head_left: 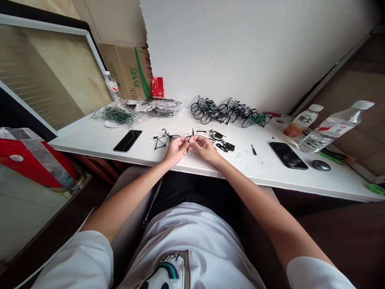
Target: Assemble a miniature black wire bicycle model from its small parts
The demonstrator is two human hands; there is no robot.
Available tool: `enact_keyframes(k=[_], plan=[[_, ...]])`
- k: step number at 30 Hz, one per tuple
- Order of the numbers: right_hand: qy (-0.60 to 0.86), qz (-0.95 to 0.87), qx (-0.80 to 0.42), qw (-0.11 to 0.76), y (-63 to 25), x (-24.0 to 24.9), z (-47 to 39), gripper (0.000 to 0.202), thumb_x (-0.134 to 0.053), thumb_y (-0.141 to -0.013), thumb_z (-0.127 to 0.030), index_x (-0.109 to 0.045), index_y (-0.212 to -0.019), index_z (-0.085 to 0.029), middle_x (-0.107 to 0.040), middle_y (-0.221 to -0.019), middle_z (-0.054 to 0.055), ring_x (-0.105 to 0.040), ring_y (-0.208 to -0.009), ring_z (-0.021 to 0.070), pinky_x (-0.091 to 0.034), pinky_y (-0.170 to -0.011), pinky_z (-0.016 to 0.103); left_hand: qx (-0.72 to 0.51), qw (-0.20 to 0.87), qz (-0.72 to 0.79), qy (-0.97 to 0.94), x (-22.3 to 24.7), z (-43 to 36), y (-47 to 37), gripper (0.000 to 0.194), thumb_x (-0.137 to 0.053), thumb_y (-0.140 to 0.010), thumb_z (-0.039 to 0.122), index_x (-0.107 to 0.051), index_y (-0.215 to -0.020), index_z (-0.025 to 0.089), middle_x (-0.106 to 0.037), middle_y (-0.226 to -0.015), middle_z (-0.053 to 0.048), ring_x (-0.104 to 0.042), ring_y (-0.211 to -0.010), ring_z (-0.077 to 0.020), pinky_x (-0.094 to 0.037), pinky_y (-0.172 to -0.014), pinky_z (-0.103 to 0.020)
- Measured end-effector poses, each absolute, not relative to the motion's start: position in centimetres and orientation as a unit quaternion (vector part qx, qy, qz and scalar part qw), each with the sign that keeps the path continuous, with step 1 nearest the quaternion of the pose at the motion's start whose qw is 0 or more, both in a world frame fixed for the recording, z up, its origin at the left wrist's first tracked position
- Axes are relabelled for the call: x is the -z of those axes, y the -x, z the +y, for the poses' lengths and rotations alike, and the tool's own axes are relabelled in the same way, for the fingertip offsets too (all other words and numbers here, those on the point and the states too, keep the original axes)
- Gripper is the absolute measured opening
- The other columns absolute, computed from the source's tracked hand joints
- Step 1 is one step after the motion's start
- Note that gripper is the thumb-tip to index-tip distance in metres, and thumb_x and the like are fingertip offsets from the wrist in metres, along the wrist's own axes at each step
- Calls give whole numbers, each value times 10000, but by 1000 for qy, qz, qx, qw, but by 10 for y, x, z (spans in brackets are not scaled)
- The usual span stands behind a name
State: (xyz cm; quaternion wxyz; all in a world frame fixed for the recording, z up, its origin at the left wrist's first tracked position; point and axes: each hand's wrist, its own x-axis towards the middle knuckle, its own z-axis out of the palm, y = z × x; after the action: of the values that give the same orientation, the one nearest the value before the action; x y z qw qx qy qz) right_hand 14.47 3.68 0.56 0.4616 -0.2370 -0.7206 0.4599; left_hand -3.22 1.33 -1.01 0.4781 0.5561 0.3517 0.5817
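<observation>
My left hand (178, 149) and my right hand (203, 147) meet over the table near its front edge. The fingers of both are pinched together around a small dark part, too small to name. Just left of them a partly built model bicycle (162, 140) stands on the table, with a bare frame and handlebar showing. To the right of my hands lie loose black model parts (217, 135) and a flat black piece (229, 147). A small screwdriver (254, 150) rests farther right.
Several assembled model bicycles (228, 111) stand along the wall. Plastic bags of parts (120, 114) lie at the back left. A phone (128, 141) is at left, another phone (288, 155) at right, by a round dark case (321, 165), a water bottle (333, 126) and a drink bottle (303, 120).
</observation>
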Motion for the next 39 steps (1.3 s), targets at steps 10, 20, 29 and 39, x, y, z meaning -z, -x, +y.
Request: enact_keyframes(k=[10, 20, 29, 39], plan=[[230, -723, -462, 459, -143, -5, 38, 437, -729, -984, -629, -682, -986, -195, -730, -819, 27, -691, -826, 190, -528, -850, 334, -570, 496, 353, -552, 13, 17, 35, 459, -876, -879, 537, -599, -856, 172, -627, -658, 2, -501, -573, -92, -357, -548, -222], [223, -726, -468, 453, -143, -7, 36, 442, -716, -993, -635, -683, -967, -194, -726, -821, 26, -671, -814, 182, -519, -859, 337, -565, 501, 354, -551, 12, 16, 35, 411, -867, -902, 476, -597, -855, 170, -628, -661, 3, -507, -571, -90, -355, -546, -222], [221, -723, -478, 448, -144, -4, 38, 446, -697, -1003, -642, -678, -980, -197, -723, -822, 23, -675, -811, 179, -522, -856, 335, -564, 495, 351, -560, 12, 15, 35, 376, -846, -924, 444, -594, -860, 172, -630, -667, 4, -505, -569, -91, -356, -548, -228], [227, -702, -497, 457, -145, -4, 37, 431, -778, -959, -602, -707, -1088, -197, -739, -839, 21, -689, -819, 184, -530, -878, 351, -564, 490, 354, -563, 13, 16, 35, 393, -863, -900, 451, -586, -851, 178, -625, -650, 9, -529, -590, -97, -380, -578, -229]])
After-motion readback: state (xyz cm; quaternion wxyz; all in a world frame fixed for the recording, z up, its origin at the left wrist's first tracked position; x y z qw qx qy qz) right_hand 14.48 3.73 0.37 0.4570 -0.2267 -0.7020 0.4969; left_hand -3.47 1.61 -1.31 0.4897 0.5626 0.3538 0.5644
